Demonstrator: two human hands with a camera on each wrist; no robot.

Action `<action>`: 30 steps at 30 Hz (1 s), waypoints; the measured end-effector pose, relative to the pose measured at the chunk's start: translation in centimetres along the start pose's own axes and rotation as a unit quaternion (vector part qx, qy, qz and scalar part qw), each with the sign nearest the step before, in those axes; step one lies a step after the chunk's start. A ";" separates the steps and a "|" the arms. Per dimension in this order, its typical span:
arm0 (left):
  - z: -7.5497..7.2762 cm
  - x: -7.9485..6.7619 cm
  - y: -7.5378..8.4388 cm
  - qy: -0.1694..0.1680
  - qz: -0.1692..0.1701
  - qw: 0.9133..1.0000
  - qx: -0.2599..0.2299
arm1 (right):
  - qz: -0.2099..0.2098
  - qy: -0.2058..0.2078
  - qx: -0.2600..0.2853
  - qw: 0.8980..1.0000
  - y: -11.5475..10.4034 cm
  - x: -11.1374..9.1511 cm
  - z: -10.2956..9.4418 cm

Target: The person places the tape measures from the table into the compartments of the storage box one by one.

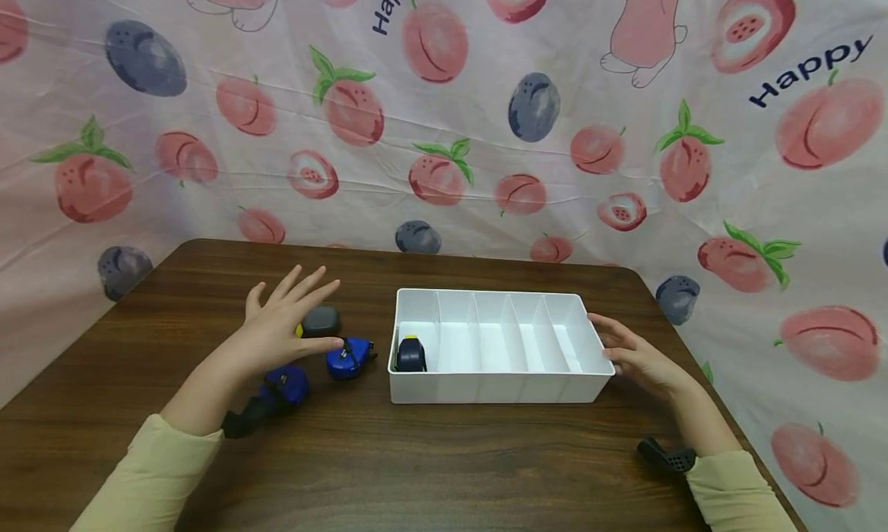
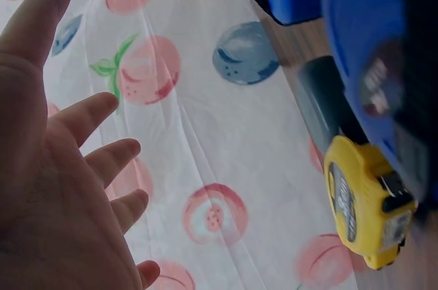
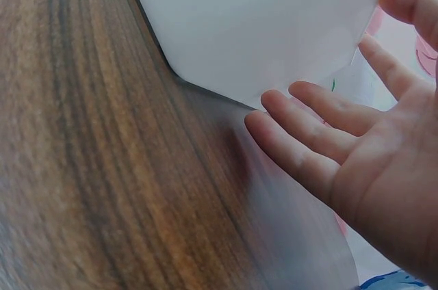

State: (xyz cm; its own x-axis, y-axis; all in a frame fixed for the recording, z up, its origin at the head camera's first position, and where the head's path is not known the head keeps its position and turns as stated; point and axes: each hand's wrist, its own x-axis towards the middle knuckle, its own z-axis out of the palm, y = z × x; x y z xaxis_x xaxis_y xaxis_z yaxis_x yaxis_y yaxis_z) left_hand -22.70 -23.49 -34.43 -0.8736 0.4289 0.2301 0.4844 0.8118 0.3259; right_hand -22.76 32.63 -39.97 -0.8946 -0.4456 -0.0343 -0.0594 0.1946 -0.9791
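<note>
My left hand (image 1: 274, 331) hovers with fingers spread and holds nothing. Below and beside it are a blue tape measure (image 1: 349, 358), a second blue tape measure (image 1: 287, 383) and a dark grey rounded object (image 1: 321, 321). A yellow tape measure (image 2: 363, 201), mostly hidden behind the hand in the head view, shows fully in the left wrist view. My right hand (image 1: 638, 358) is at the right end of a white divided box (image 1: 499, 388), its fingertips touching or very near the wall. A dark tape measure (image 1: 411, 355) with a yellow top sits in the box's leftmost compartment.
The brown wooden table (image 1: 451, 462) carries everything. A white curtain (image 1: 444, 108) printed with fruit hangs behind and along the sides. A black strap (image 1: 666, 456) is on the right wrist, and another black strap (image 1: 243, 420) is by the left wrist.
</note>
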 end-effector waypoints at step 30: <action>-1.4 -0.7 -3.9 -0.015 -0.030 0.998 -0.057 | -0.031 -0.023 0.022 0.999 0.4 0.3 -0.1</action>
State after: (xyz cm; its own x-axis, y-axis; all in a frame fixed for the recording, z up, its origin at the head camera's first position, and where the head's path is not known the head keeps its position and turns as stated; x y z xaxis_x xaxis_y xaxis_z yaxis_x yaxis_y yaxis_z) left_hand -23.94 -27.50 -34.59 -0.9017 0.3931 0.1799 0.4311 0.7872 0.4411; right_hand -23.11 32.66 -40.38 -0.8686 -0.4953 0.0180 -0.0934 0.1279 -0.9874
